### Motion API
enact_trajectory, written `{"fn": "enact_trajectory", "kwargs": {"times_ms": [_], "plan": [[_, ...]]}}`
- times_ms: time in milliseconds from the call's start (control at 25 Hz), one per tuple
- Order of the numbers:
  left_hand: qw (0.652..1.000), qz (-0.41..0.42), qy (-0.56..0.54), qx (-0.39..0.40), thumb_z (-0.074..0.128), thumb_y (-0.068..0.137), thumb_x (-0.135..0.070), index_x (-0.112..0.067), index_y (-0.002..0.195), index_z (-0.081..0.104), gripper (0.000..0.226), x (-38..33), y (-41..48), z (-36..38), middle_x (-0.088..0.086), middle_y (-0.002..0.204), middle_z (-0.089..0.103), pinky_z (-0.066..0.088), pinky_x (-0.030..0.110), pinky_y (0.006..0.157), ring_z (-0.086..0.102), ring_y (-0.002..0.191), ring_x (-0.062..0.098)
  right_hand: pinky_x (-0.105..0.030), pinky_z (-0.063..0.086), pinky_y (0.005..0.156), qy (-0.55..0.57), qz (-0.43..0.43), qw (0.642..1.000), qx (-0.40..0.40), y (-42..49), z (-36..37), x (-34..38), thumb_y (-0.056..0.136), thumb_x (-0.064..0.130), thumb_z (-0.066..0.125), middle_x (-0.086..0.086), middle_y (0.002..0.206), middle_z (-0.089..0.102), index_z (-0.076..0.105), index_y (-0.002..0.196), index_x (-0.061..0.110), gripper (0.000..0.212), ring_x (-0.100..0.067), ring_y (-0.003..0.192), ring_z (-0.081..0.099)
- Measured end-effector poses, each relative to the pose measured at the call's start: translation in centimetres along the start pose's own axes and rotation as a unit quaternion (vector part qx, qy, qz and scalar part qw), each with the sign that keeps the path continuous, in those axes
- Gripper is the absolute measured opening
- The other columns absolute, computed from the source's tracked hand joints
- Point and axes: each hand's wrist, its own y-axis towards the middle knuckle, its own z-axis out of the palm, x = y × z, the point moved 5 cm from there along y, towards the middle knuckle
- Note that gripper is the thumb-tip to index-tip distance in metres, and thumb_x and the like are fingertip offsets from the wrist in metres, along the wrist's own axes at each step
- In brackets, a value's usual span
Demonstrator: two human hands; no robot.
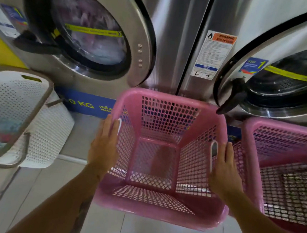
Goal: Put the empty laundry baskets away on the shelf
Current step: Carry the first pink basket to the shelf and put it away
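Item 1: pink mesh laundry basket [158, 211], empty, at the centre of the view, standing on the pale tiled floor [158, 232] directly before the machines. White slot handles are set in its two side walls.

Left hand [104, 145], at 9 o'clock of the basket: flat against the outside of the wall by the handle, fingers straight and spread, clamped on nothing. Right hand [223, 169], at 3 o'clock: likewise flat and unclosed against the opposite wall. The two palms bracket the basket, probably to square it up for lifting.

Item 2: second pink mesh basket [290, 182], at 3 o'clock, just beside the first; it looks empty.

Item 3: white perforated hamper [12, 105], at 9 o'clock, well apart, tilted, with coloured laundry inside.

Item 4: left washing machine door [93, 36], at 11 o'clock, shut, laundry behind the glass. Right washing machine door [273, 74], at 2 o'clock. Warning label [213, 55] on the steel panel at 12 o'clock.

No shelf in view.
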Motion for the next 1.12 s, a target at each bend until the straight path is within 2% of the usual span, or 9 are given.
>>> {"fn": "enact_trajectory", "kwargs": {"times_ms": [120, 280, 440, 560, 800, 1000, 1120], "plan": [[0.999, -0.008, -0.036, -0.002, 0.06, 0.065, 0.006, -0.02, 0.151, 0.027, 0.096, 0.2, -2.6, -0.5, 0.011, 0.161, 0.017, 0.049, 0.052, 0.097, 0.031, 0.14, 0.037, -0.056, 0.038, 0.108, 0.008, 0.004, 1.0, 0.01, -1.8, -0.3, -0.2, 0.078, -0.009, 0.049, -0.006, 0.162, -0.016, -0.011, 0.152, 0.028, 0.103, -0.035, 0.15, 0.008], [0.995, -0.046, -0.084, 0.014, 0.061, 0.063, 0.007, -0.022, 0.151, 0.027, 0.099, 0.5, -9.9, -2.2, 0.011, 0.16, 0.022, 0.048, 0.049, 0.1, 0.036, 0.14, 0.035, -0.055, 0.04, 0.108, -0.013, -0.015, 0.999, 0.046, -7.1, -0.7, -1.2, 0.083, 0.001, 0.051, -0.007, 0.163, -0.014, -0.011, 0.152, 0.023, 0.096, -0.039, 0.147, 0.019], [0.988, -0.102, -0.113, 0.022, 0.054, 0.079, -0.001, -0.025, 0.153, 0.029, 0.081, -0.9, -19.7, -5.0, 0.006, 0.16, 0.023, 0.043, 0.046, 0.104, 0.036, 0.141, 0.03, -0.049, 0.035, 0.112, -0.041, -0.023, 0.997, 0.066, -15.3, -1.8, -2.3, 0.083, -0.001, 0.05, -0.014, 0.163, -0.002, -0.001, 0.154, 0.013, 0.089, -0.039, 0.146, 0.023], [0.981, -0.133, -0.141, 0.012, 0.049, 0.088, -0.006, -0.021, 0.153, 0.029, 0.069, -2.1, -27.6, -5.2, 0.005, 0.158, 0.03, 0.042, 0.047, 0.105, 0.039, 0.139, 0.03, -0.048, 0.041, 0.109, -0.061, -0.042, 0.994, 0.081, -21.2, -1.2, -4.3, 0.082, 0.0, 0.056, -0.019, 0.162, 0.005, 0.004, 0.154, 0.008, 0.089, -0.041, 0.143, 0.027], [0.981, -0.151, -0.121, 0.03, 0.054, 0.086, -0.005, -0.021, 0.155, 0.024, 0.077, -1.6, -37.4, -0.1, 0.005, 0.161, 0.023, 0.041, 0.048, 0.106, 0.033, 0.142, 0.031, -0.046, 0.05, 0.097, -0.049, -0.026, 0.992, 0.111, -27.7, 5.2, -8.9, 0.081, 0.01, 0.067, -0.012, 0.161, 0.004, 0.002, 0.153, 0.013, 0.097, -0.037, 0.13, 0.042], [0.987, -0.124, -0.097, 0.037, 0.056, 0.091, -0.015, -0.027, 0.155, 0.015, 0.077, 2.5, -39.6, 6.5, 0.005, 0.16, 0.023, 0.051, 0.048, 0.097, 0.036, 0.14, 0.029, -0.047, 0.054, 0.085, -0.032, -0.01, 0.995, 0.094, -29.1, 13.0, -10.5, 0.078, 0.019, 0.075, -0.009, 0.154, 0.02, 0.006, 0.151, 0.016, 0.1, -0.036, 0.116, 0.052], [0.988, -0.12, -0.081, 0.054, 0.056, 0.09, -0.013, -0.022, 0.156, 0.013, 0.079, 5.4, -40.2, 9.2, 0.006, 0.163, 0.016, 0.045, 0.049, 0.104, 0.025, 0.146, 0.028, -0.046, 0.055, 0.083, -0.032, -0.008, 0.995, 0.092, -30.4, 17.2, -10.1, 0.077, 0.015, 0.075, -0.008, 0.154, 0.018, 0.006, 0.151, 0.017, 0.101, -0.036, 0.116, 0.052]]}}
